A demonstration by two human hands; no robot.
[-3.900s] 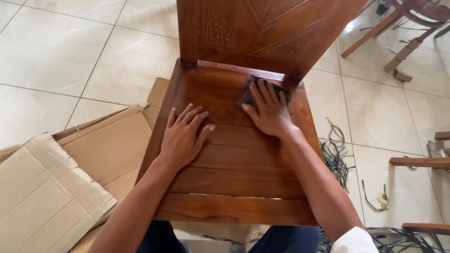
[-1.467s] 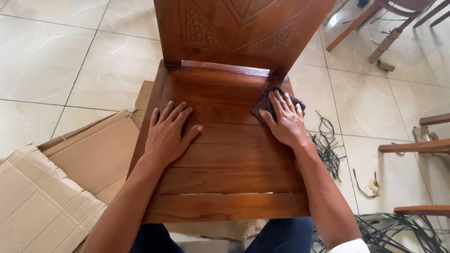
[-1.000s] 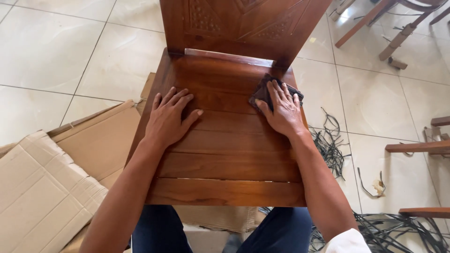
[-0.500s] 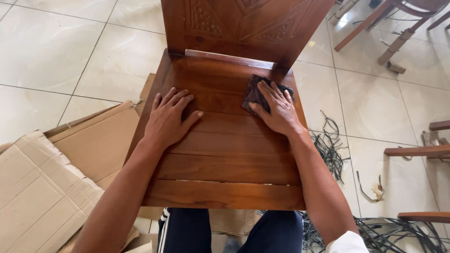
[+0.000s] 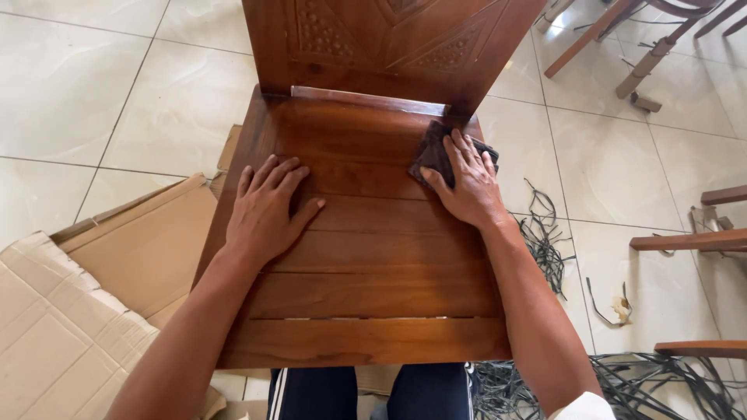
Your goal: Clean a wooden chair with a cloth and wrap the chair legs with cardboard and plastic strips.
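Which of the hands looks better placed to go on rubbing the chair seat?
The right hand, probably: it already presses the dark cloth flat on the wooden seat near the back corner. The left hand lies bare on the seat, apart from the cloth.

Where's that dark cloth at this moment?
The cloth lies under the right hand, at the far right corner of the chair seat, just below the carved backrest.
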